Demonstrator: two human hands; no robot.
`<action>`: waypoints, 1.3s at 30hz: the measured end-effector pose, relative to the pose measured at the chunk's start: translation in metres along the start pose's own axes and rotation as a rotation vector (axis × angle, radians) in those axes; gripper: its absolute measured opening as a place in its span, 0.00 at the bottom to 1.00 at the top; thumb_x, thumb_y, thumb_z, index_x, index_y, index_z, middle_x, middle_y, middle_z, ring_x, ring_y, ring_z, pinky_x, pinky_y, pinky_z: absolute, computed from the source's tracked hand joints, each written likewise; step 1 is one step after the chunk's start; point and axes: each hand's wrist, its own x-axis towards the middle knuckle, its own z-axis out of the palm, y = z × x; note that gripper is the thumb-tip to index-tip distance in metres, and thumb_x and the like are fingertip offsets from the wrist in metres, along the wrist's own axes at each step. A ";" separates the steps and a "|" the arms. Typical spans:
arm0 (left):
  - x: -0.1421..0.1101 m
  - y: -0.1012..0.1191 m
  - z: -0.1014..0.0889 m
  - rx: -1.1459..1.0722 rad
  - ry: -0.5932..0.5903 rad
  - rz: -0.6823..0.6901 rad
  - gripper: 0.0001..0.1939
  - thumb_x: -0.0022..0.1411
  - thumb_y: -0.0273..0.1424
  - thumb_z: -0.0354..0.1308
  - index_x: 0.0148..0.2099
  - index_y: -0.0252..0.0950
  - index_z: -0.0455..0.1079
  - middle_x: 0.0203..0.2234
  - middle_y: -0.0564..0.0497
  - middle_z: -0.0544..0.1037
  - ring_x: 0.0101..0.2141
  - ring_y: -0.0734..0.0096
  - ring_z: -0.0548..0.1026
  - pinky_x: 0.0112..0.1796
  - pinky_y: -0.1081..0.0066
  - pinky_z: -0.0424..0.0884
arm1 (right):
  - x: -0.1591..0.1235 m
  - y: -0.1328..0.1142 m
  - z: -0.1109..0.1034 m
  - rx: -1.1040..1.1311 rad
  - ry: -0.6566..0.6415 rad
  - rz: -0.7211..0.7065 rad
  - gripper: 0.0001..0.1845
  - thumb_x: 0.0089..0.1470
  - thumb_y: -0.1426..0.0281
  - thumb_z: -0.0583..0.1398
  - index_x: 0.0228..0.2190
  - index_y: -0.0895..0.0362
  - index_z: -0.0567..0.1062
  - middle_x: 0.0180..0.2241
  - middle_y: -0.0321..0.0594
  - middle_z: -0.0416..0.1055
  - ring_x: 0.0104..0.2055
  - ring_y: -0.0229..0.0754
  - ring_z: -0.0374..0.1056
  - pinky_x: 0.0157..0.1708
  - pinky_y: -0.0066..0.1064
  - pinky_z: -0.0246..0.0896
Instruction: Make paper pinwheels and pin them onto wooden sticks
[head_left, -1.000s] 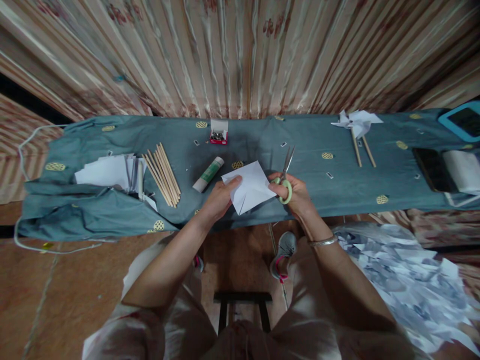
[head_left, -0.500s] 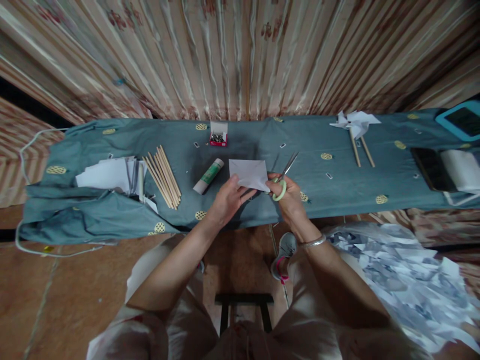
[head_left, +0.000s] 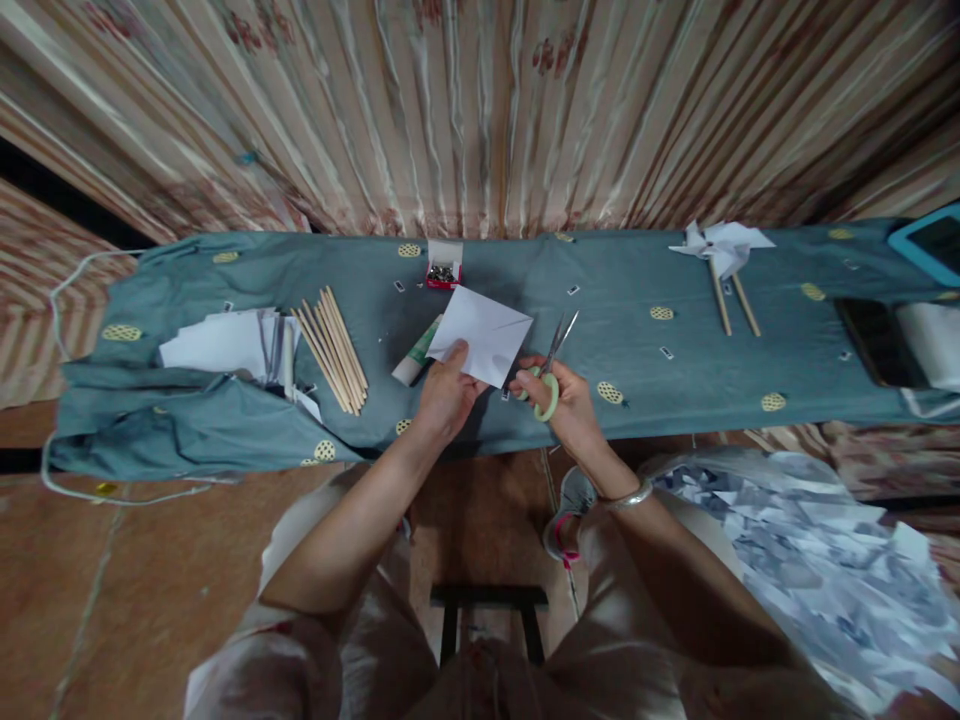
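Observation:
My left hand [head_left: 448, 395] pinches the lower left part of a white paper square [head_left: 484, 330], thumb on top. The square is turned diagonally, and thin lines run in from some of its corners. Just right of the paper, my right hand [head_left: 559, 395] has its fingers in the handles of green-handled scissors [head_left: 551, 365]. The scissor blades are parted and point up and away from me, off the paper. Partly behind the square lies a green and white glue tube [head_left: 416, 352]. A small red box of metal pins [head_left: 444, 268] stands open beyond the paper.
On the left of the teal cloth [head_left: 600, 330] are wooden sticks [head_left: 334, 350] and a stack of white paper [head_left: 217, 345]. Paper pinwheels [head_left: 724, 245] on sticks lie at the right, near a dark phone-like object [head_left: 877, 340]. A heap of paper scraps [head_left: 817, 550] sits below right.
The paper has been turned to a diagonal and lifted away from my right hand, which touched its edge before. The scissors have shifted slightly left, their blades now parted.

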 end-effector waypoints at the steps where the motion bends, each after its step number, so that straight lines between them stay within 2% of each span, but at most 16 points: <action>1: 0.001 0.002 -0.001 -0.006 -0.010 0.010 0.09 0.67 0.27 0.51 0.44 0.33 0.72 0.35 0.48 0.82 0.38 0.70 0.80 0.48 0.67 0.73 | -0.001 -0.001 -0.001 -0.020 -0.030 0.006 0.25 0.40 0.52 0.69 0.35 0.56 0.74 0.24 0.35 0.74 0.27 0.37 0.70 0.26 0.28 0.63; 5: 0.005 0.012 -0.001 -0.039 -0.017 0.042 0.08 0.67 0.30 0.52 0.42 0.32 0.71 0.34 0.48 0.81 0.35 0.71 0.79 0.48 0.67 0.73 | -0.007 -0.004 -0.005 -0.082 -0.216 0.077 0.25 0.43 0.48 0.67 0.31 0.57 0.75 0.21 0.35 0.73 0.23 0.35 0.68 0.21 0.26 0.61; 10: 0.007 0.023 0.001 -0.065 0.027 0.054 0.11 0.68 0.32 0.51 0.46 0.33 0.71 0.38 0.46 0.82 0.41 0.68 0.79 0.50 0.66 0.72 | -0.011 -0.005 -0.009 -0.150 -0.387 0.197 0.25 0.43 0.48 0.67 0.29 0.58 0.76 0.20 0.34 0.72 0.20 0.32 0.65 0.18 0.23 0.58; 15: 0.006 0.024 0.002 -0.059 0.026 0.036 0.15 0.67 0.34 0.53 0.52 0.33 0.69 0.42 0.44 0.81 0.45 0.64 0.79 0.52 0.63 0.71 | -0.012 -0.009 -0.010 -0.175 -0.513 0.211 0.23 0.44 0.49 0.67 0.28 0.58 0.76 0.20 0.32 0.69 0.20 0.30 0.62 0.19 0.23 0.55; 18: 0.006 0.024 0.001 -0.047 0.034 0.050 0.16 0.66 0.35 0.56 0.53 0.33 0.68 0.43 0.44 0.81 0.46 0.64 0.78 0.52 0.63 0.71 | -0.013 -0.009 -0.010 -0.164 -0.523 0.202 0.23 0.44 0.50 0.67 0.27 0.58 0.76 0.19 0.32 0.68 0.20 0.30 0.61 0.19 0.23 0.54; 22: 0.006 0.023 0.001 -0.029 0.063 0.064 0.12 0.67 0.33 0.54 0.49 0.34 0.70 0.40 0.46 0.81 0.46 0.65 0.78 0.51 0.65 0.71 | -0.014 -0.007 -0.010 -0.164 -0.537 0.205 0.22 0.44 0.51 0.67 0.26 0.58 0.76 0.20 0.31 0.68 0.21 0.31 0.62 0.21 0.23 0.56; 29: 0.005 0.018 0.001 0.011 0.039 0.022 0.07 0.67 0.33 0.54 0.43 0.36 0.71 0.34 0.50 0.81 0.39 0.69 0.80 0.47 0.66 0.74 | -0.015 -0.008 -0.007 -0.144 -0.539 0.191 0.23 0.44 0.50 0.67 0.26 0.58 0.75 0.20 0.31 0.67 0.21 0.30 0.60 0.20 0.22 0.55; 33: 0.005 0.016 0.001 -0.001 0.034 0.020 0.09 0.69 0.30 0.49 0.43 0.36 0.71 0.32 0.51 0.81 0.38 0.69 0.80 0.46 0.65 0.74 | -0.015 -0.008 -0.006 -0.135 -0.534 0.187 0.22 0.44 0.50 0.67 0.26 0.58 0.75 0.20 0.32 0.68 0.21 0.31 0.61 0.21 0.23 0.57; 39: 0.003 0.015 0.002 0.008 0.044 0.023 0.09 0.68 0.30 0.50 0.42 0.37 0.71 0.32 0.50 0.81 0.40 0.69 0.80 0.45 0.68 0.74 | -0.015 -0.006 -0.007 -0.137 -0.534 0.180 0.21 0.45 0.52 0.67 0.28 0.58 0.76 0.20 0.31 0.68 0.21 0.31 0.62 0.20 0.23 0.58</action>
